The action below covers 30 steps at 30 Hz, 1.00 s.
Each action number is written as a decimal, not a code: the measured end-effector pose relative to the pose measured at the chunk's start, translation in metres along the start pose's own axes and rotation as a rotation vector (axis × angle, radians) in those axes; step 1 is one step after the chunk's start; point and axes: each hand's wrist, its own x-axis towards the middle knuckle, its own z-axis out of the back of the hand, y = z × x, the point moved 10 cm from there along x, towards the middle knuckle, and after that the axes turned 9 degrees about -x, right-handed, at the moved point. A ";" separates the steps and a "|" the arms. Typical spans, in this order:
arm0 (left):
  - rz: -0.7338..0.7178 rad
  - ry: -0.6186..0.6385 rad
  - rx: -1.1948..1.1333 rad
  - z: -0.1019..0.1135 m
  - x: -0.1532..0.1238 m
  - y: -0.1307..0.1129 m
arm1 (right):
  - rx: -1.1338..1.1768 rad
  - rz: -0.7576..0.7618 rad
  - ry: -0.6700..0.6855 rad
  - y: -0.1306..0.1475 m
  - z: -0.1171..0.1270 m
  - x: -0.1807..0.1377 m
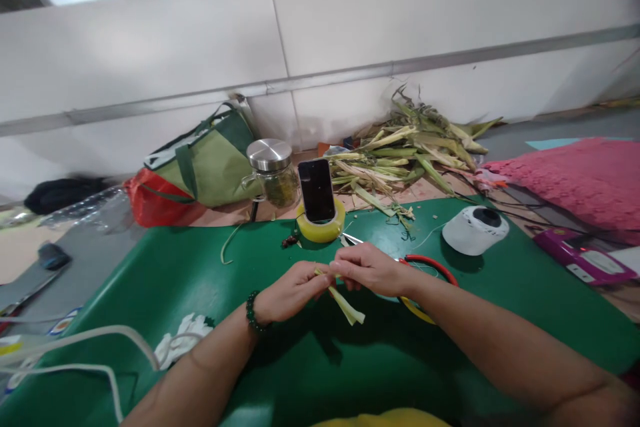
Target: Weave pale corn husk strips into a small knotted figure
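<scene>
Both my hands meet over the green table top (pixel 175 267). My left hand (pixel 293 290), with a dark green bead bracelet at the wrist, pinches one end of a pale yellow-green leaf strip (pixel 346 307). Fingers of my right hand (pixel 370 268) are closed on the same strip just beside the left fingertips. The strip's free end hangs down toward me, folded at its tip. Red-handled scissors (pixel 434 265) lie partly under my right wrist.
A phone (pixel 316 190) stands in a yellow tape roll (pixel 320 228). Behind it are a glass jar with metal lid (pixel 273 173), a green bag (pixel 210 160) and a pile of leaves (pixel 405 147). A white round device (pixel 475 229) sits right; white cloth (pixel 183 337) lies left.
</scene>
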 end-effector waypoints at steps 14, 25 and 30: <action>-0.017 0.336 -0.103 -0.026 -0.013 -0.007 | 0.035 0.326 0.197 0.041 -0.022 -0.015; 0.105 0.212 -0.300 -0.014 -0.009 0.005 | -0.124 0.332 0.021 0.040 -0.011 -0.016; 0.058 -0.180 -0.376 0.025 0.001 0.011 | -0.214 0.146 -0.128 0.016 0.005 -0.008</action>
